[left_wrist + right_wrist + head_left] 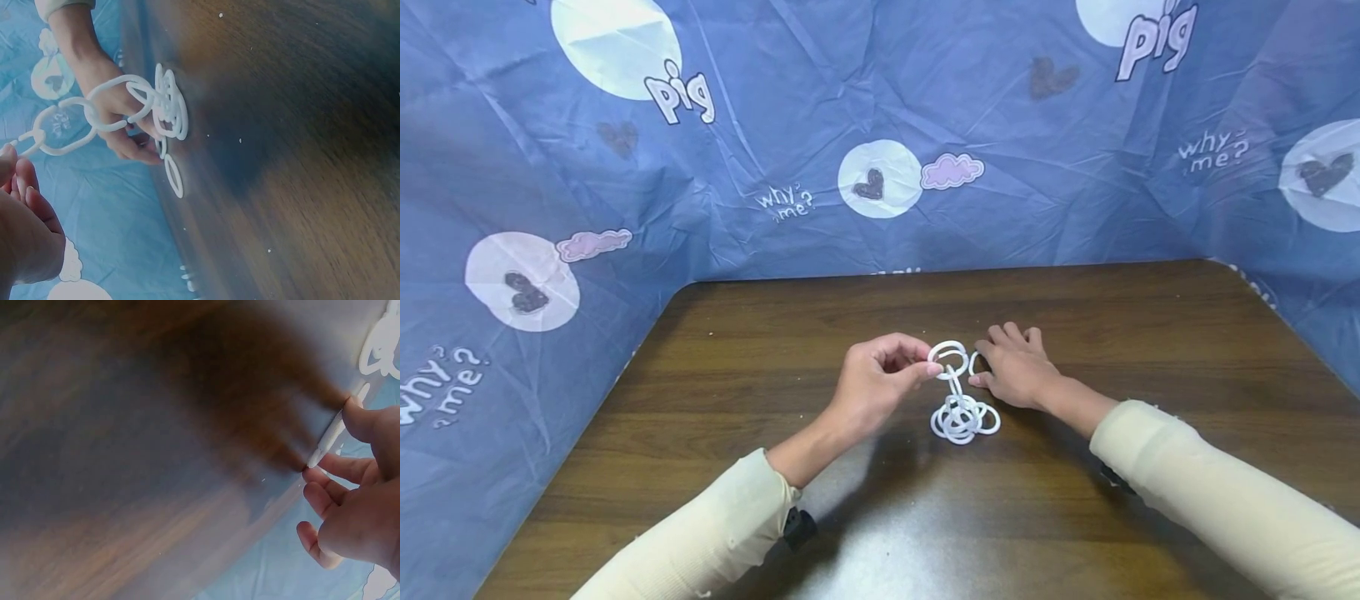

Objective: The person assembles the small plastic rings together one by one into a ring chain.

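Note:
My left hand (pixel 880 379) pinches the top link of a chain of white plastic links (pixel 955 383) between thumb and fingertips. From there the chain hangs down to a bunched pile of joined white links (pixel 961 419) on the table. To the right, my right hand (pixel 1018 367) is low over the tabletop, its thumb and fingertips at opposite sides of a flat white link (pixel 328 440). That link is partly hidden by the hand in the head view. In the left wrist view the raised links (pixel 65 128) stretch between the left hand and the pile.
The brown wooden table (pixel 775 333) bears a few tiny white specks. Blue printed cloth (pixel 880 100) hangs behind the table and along both sides. Dark wrist devices (pixel 800 527) show below the sleeves.

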Motion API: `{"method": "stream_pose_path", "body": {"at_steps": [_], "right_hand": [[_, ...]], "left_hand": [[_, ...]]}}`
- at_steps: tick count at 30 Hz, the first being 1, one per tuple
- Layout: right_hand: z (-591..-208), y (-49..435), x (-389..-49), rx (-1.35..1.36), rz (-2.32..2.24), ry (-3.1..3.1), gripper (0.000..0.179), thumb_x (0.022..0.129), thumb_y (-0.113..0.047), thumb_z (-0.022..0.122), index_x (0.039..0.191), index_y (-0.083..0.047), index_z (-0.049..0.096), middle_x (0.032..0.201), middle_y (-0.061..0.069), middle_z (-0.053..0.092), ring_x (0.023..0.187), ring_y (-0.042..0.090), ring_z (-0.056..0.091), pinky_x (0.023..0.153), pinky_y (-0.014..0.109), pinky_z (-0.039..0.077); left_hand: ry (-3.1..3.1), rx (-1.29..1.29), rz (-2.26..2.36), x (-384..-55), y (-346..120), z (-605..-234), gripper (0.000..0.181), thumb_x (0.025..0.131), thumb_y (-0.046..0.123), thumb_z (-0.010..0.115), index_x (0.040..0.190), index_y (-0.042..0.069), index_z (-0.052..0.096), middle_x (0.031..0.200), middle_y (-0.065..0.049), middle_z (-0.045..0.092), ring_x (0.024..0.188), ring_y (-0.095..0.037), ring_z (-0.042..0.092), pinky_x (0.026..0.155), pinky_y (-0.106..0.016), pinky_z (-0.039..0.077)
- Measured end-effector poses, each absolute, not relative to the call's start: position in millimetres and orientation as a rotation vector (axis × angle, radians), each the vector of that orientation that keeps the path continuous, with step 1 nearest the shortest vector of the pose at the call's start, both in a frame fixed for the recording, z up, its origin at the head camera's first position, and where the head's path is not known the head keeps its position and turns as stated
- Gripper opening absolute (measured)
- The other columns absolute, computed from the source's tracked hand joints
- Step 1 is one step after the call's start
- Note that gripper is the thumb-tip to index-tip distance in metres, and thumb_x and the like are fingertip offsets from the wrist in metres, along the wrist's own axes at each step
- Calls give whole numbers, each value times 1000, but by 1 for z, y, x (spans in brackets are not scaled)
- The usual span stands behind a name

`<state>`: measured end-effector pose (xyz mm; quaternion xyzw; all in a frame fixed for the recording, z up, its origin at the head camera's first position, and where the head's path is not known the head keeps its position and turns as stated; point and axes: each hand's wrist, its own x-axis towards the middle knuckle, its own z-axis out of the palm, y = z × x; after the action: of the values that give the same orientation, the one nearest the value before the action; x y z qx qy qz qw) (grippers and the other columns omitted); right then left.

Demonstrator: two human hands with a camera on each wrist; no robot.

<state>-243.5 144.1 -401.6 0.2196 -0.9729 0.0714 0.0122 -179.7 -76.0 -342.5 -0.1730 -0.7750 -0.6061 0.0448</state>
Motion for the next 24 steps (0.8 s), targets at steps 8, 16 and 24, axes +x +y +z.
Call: {"method": "stream_pose_path", "body": {"at_steps": [8, 16, 24], "right_hand": [[-401, 145, -244, 674, 253, -3000, 55, 85, -43, 69, 118, 0, 63, 112, 16, 56, 108, 33, 44, 87, 52, 28], [-401, 150, -245, 684, 279, -2872, 49, 74, -47, 75, 99, -5, 70, 93, 10, 61, 94, 30, 51, 82, 50, 31], [-374, 163, -245, 558, 885, -2872, 41, 77, -38, 76, 103, -7, 70, 90, 7, 66, 87, 23, 57, 82, 44, 35]], "left_hand": [[-2362, -517, -1850, -179, -75, -343, 10, 78, 8, 79, 84, 5, 72, 63, -5, 60, 56, -12, 53, 50, -19, 40], [-2358, -522, -1845, -179, -75, -343, 9, 79, 7, 79, 84, 5, 71, 62, -4, 60, 56, -14, 53, 50, -19, 40], [-2349, -528, -1861, -179, -75, -343, 10, 79, 6, 78, 85, 3, 71, 63, -2, 60, 57, -13, 53, 50, -19, 41]]}}
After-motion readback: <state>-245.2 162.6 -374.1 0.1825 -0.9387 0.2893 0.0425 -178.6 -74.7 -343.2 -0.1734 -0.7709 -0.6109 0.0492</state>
